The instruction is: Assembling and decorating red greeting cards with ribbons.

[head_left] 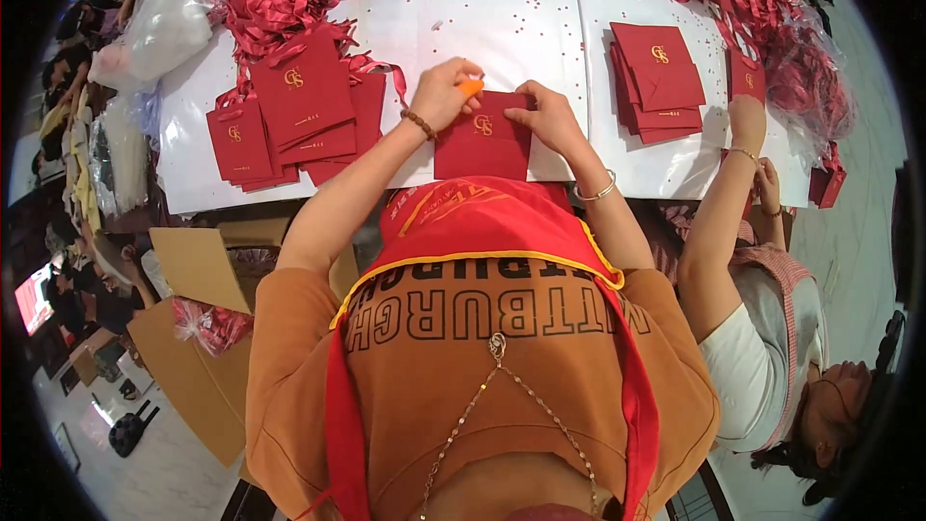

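Observation:
A red paper bag (480,156) with gold lettering lies flat at the table's near edge, right in front of me. My left hand (446,94) is closed over its upper left corner, around a small orange object (471,88); most of this object is hidden, so its kind does not show. At the upper right edge of the bag, my right hand (552,118) pinches it between thumb and fingers. Beside my left forearm is a spread stack of similar red bags (301,96), some with ribbon handles. Another stack of red bags (658,82) sits to my right.
Red ribbons (275,0) heap up at the back left, others (801,68) in clear plastic at the right. Tiny red dots dot the white table (502,0). A co-worker's hand (747,118) touches a bag at the right. An open cardboard box (198,270) stands below left.

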The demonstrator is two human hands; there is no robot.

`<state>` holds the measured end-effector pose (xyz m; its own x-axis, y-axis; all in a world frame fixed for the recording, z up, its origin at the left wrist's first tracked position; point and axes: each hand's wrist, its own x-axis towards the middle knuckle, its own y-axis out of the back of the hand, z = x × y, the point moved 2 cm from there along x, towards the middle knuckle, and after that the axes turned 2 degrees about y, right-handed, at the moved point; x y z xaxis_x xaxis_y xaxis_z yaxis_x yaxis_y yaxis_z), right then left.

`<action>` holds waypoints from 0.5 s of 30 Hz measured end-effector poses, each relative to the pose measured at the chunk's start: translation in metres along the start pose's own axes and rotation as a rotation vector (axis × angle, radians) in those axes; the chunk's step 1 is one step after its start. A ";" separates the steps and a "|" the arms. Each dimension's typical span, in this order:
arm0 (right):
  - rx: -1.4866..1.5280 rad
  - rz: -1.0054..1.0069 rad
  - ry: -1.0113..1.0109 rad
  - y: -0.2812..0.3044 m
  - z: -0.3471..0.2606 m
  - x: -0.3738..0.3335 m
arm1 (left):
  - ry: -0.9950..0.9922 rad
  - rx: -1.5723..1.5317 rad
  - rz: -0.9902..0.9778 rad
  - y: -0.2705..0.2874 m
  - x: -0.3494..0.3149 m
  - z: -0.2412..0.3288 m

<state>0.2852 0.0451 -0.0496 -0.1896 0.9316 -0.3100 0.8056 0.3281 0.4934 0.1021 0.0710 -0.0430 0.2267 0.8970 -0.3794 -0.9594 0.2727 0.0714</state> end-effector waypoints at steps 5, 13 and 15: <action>0.006 -0.001 0.008 0.001 -0.002 0.000 | 0.009 0.104 -0.024 -0.026 -0.016 -0.015; 0.036 0.022 0.009 -0.001 0.002 -0.001 | -0.032 0.223 0.063 -0.030 -0.012 -0.007; 0.045 0.022 0.008 -0.001 -0.001 -0.002 | -0.070 0.297 0.071 -0.032 -0.015 -0.011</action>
<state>0.2838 0.0430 -0.0484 -0.1759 0.9399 -0.2927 0.8342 0.3002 0.4626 0.1271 0.0448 -0.0497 0.1817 0.9363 -0.3004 -0.8848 0.2890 0.3654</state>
